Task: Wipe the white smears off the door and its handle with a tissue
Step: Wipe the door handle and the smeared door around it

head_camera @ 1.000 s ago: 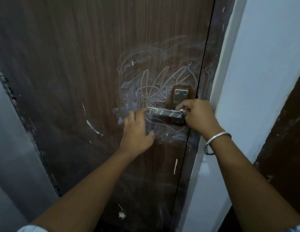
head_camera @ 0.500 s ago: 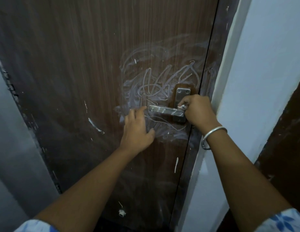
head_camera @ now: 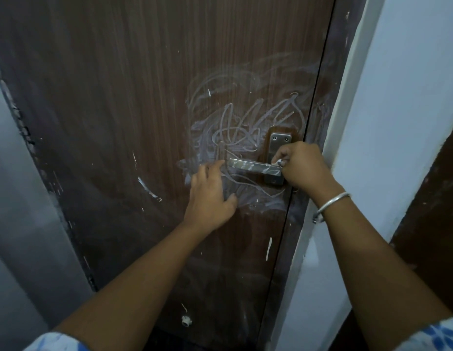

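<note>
The right hand [head_camera: 302, 168] pinches a small wadded tissue [head_camera: 279, 162] at the inner end of the lever handle [head_camera: 255, 167], which has white streaks. The left hand [head_camera: 210, 196] lies flat and relaxed on the door [head_camera: 119, 110]. The handle wipe is starting; next, I think, slide along it, then rub the white smears [head_camera: 245, 122].

The brown door [head_camera: 119, 122] carries white smears [head_camera: 233, 122] and a smeared metal handle [head_camera: 253, 167].

A pale wall [head_camera: 410, 97] borders a dark panel [head_camera: 435, 224], perhaps another door; a grey wall [head_camera: 22, 224] stands far left.
</note>
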Motion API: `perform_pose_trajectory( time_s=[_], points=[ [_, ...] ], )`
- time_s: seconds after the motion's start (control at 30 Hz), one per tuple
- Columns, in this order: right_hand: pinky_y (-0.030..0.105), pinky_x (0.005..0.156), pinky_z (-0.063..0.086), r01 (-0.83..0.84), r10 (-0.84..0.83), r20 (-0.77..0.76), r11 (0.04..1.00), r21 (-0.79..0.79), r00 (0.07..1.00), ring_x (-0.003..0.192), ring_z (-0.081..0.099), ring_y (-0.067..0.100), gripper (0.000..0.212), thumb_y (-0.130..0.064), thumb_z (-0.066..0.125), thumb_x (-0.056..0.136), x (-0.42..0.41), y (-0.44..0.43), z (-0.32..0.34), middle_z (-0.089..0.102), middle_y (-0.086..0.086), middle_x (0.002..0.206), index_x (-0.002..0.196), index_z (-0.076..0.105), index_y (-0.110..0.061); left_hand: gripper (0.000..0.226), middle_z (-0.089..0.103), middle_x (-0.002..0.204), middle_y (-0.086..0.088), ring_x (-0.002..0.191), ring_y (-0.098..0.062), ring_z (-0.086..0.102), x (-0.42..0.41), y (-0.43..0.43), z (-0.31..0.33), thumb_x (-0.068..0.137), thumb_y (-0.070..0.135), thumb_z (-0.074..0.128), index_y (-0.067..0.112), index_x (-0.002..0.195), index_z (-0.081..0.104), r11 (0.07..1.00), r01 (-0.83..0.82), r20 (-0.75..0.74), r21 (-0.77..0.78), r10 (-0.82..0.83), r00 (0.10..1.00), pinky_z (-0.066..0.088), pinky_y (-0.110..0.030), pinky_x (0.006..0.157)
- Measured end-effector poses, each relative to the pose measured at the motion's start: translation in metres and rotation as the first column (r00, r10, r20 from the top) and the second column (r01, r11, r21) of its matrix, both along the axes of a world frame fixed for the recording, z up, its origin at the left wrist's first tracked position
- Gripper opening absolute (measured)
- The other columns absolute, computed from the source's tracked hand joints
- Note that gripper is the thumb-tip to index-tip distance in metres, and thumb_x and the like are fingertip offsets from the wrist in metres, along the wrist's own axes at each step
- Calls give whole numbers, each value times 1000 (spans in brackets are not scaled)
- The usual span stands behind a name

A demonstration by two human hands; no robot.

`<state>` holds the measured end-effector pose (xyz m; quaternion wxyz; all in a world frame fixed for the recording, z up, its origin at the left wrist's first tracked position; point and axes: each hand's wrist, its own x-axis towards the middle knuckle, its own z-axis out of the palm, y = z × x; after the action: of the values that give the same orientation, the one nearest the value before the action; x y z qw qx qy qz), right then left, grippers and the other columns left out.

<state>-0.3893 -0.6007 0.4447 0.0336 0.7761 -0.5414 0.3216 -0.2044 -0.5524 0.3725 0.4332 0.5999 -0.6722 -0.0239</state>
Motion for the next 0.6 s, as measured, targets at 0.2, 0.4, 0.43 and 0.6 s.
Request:
perform_pose_trajectory(
  time_s=[0.2, 0.4, 0.43, 0.6],
  points=[
    [22, 72, 42, 7, -8, -45, 1000, -21, 999, 84, 63, 26, 20, 1, 63, 77, 6, 8, 0, 71, 10, 88, 82, 72, -15, 73, 32, 133, -7, 126, -30, 28, 6, -2, 0, 75, 22, 64, 20, 138, 28, 1000, -18, 4, 6, 18, 1000, 30, -42, 104],
    [29, 71, 48, -34, 30, -99, 998, -46, 995, 87, 63, 29, 23, 1, 56, 80, 38, 8, 2, 69, 14, 93, 90, 71, -13, 73, 32, 132, -9, 126, -29, 28, 0, -2, -3, 75, 23, 64, 18, 139, 28, 999, -19, 19, 27, 19, 1000, 30, -41, 104],
    [28, 69, 47, -26, 21, -109, 999, -42, 994, 87, 63, 29, 22, 1, 57, 80, 39, 8, 3, 69, 13, 92, 90, 70, -13, 73, 32, 132, -9, 126, -29, 28, 0, -1, -2, 75, 23, 64, 18, 138, 28, 999, -19, 18, 28, 19, 1000, 30, -41, 104],
    [29, 73, 48, 46, -48, -59, 998, -34, 997, 86, 63, 28, 20, 1, 59, 81, 30, 8, 5, 69, 12, 93, 84, 71, -14, 73, 31, 132, -7, 125, -30, 28, 9, 1, -3, 75, 23, 64, 19, 138, 28, 1000, -11, 23, 29, 10, 1000, 32, -42, 103]
  ],
)
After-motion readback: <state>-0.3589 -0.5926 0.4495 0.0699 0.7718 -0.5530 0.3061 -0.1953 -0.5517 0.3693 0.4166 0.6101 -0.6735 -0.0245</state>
